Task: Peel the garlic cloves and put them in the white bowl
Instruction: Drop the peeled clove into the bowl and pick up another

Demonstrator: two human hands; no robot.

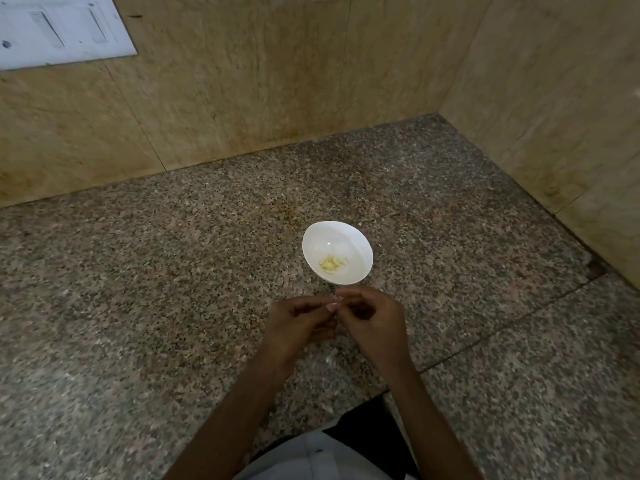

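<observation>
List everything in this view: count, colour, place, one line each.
white bowl: one, white, on the counter beyond the hands.
peeled cloves: several, pale yellow, in the bowl.
garlic piece: one, pale, pinched between both hands' fingertips.
skin scraps: a few, whitish, on the counter under the hands.
counter: one, speckled grey-brown granite.
wall tiles: several, beige, behind and right.
wall panel: one, white, upper left.
clothing: white and black, bottom edge.
left hand: one, pinching the piece.
right hand: one, pinching the piece.

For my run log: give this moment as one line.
step: peeling | left hand: pinches garlic clove | right hand: pinches same clove | white bowl: peeled cloves inside
</observation>
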